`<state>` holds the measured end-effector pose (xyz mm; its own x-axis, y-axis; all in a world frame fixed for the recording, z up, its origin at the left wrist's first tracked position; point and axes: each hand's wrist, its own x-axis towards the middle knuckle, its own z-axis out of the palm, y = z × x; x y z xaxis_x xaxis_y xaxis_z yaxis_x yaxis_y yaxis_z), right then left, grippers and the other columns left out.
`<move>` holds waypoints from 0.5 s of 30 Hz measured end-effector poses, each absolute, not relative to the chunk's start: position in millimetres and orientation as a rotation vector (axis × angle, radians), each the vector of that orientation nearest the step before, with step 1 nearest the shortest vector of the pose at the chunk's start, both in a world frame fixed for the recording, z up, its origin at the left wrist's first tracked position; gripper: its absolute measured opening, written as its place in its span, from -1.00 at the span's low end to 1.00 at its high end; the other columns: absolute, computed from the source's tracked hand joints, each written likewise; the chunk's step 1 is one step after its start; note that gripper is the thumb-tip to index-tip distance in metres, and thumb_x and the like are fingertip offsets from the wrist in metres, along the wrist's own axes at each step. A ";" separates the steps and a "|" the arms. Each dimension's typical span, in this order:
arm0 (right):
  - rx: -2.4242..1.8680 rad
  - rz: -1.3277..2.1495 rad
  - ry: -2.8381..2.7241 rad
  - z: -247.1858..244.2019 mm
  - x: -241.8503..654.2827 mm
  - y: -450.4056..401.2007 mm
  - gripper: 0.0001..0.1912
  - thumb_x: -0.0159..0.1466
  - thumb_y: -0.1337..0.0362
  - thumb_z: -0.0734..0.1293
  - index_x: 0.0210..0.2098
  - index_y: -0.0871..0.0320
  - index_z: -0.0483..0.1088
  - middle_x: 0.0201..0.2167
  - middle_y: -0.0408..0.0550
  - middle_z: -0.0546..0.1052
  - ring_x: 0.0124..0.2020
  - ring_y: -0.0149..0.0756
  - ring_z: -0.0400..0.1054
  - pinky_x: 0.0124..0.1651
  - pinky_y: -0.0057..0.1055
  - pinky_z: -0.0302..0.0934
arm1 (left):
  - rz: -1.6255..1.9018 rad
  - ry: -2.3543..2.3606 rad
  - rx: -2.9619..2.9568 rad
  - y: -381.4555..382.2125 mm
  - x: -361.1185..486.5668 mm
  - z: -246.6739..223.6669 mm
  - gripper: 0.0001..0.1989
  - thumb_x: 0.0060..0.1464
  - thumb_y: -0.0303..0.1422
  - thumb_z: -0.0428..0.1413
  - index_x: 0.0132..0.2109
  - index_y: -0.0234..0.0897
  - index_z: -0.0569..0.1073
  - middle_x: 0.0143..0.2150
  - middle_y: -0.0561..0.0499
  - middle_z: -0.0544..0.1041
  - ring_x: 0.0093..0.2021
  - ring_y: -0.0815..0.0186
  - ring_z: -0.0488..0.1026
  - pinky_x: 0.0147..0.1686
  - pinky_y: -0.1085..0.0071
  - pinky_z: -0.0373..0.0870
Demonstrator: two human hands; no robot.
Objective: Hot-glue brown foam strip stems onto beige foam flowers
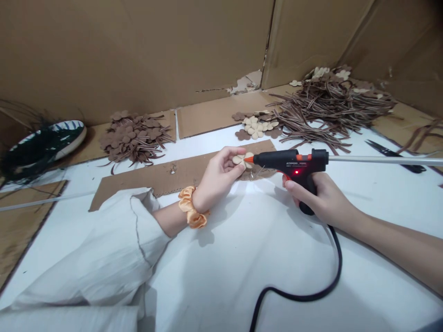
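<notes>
My left hand point(221, 174), with an orange scrunchie point(192, 207) at the wrist, pinches a cream flower piece point(239, 159) between thumb and fingers. In my right hand point(316, 196) is a black glue gun point(278, 159), its grip wrapped by my fingers and its red light lit. The gun's orange nozzle points left and meets the flower, or is right over it; which one I cannot tell. A long glue stick point(377, 159) sticks out of the gun's back. Below the flower lies a cardboard strip point(138, 179) on the white table point(221, 276).
Brown flowers with strips point(128, 136) are piled at back left, near a bowl of dark threads point(71, 138). Loose flowers point(255, 127) and a heap of brown strips point(325, 106) lie at back right. Black scissors point(394, 156) rest at right. The gun's cord point(297, 297) crosses the front.
</notes>
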<state>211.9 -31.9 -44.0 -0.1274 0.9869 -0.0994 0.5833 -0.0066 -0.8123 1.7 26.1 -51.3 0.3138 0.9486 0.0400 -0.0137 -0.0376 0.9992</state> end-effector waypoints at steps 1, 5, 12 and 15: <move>-1.622 1.002 -1.757 -44.0 212.0 -32.1 -0.62 0.22 -0.03 0.19 -0.52 0.13 0.23 -0.66 -0.17 0.27 -0.59 -0.36 0.16 -0.52 -0.38 0.01 | 1.002 0.944 1.367 26.0 1.5 -51.5 -0.75 0.01 -0.49 0.14 -0.11 -0.33 0.38 -0.21 -0.04 0.50 -0.28 0.40 0.44 -0.23 0.44 0.37; -1.605 0.963 -1.783 -43.6 212.2 -32.7 -0.62 0.24 0.00 0.19 -0.55 0.14 0.22 -0.66 -0.16 0.28 -0.59 -0.36 0.16 -0.52 -0.39 0.01 | 1.010 0.928 1.375 25.8 0.7 -52.4 -0.74 0.01 -0.47 0.16 -0.11 -0.32 0.39 -0.19 -0.04 0.50 -0.27 0.39 0.45 -0.22 0.43 0.38; -1.575 0.932 -1.790 -42.1 211.5 -33.0 -0.63 0.24 0.03 0.19 -0.57 0.12 0.18 -0.68 -0.18 0.26 -0.61 -0.38 0.14 -0.53 -0.40 0.03 | 1.011 0.933 1.370 25.7 1.3 -53.1 -0.76 0.03 -0.50 0.14 -0.10 -0.33 0.39 -0.19 -0.05 0.51 -0.26 0.40 0.46 -0.20 0.44 0.39; -1.593 0.937 -1.789 -42.1 211.2 -32.7 -0.62 0.23 0.02 0.20 -0.59 0.12 0.17 -0.69 -0.18 0.26 -0.62 -0.39 0.14 -0.54 -0.40 0.02 | 1.006 0.934 1.367 25.7 1.4 -53.6 -0.76 0.04 -0.50 0.13 -0.09 -0.33 0.38 -0.19 -0.05 0.51 -0.26 0.40 0.46 -0.21 0.44 0.39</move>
<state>211.2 -32.7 -42.1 -0.1355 0.9899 -0.0404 0.5971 0.0490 -0.8006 1.4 25.7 -53.6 0.3180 0.9469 0.0481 -0.0227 -0.0431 0.9988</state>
